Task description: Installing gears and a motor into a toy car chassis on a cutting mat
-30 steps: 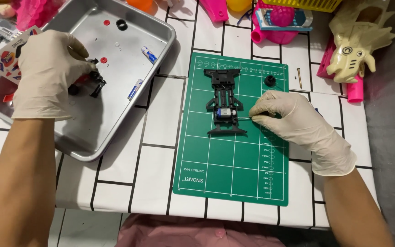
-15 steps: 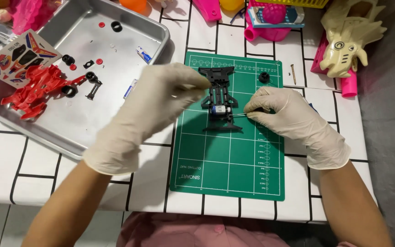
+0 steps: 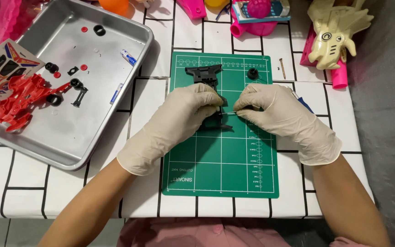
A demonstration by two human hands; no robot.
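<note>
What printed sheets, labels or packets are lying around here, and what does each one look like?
Sticker sheet: at the left end of the metal tray, rectangular, white with red, blue and black shapes.
Small packet: by the tray's right wall, a short tube shape, blue, white and red.
Cutting mat: under both gloved hands, a green rectangle with white grid lines and small white print.
No screens or signs.
</note>
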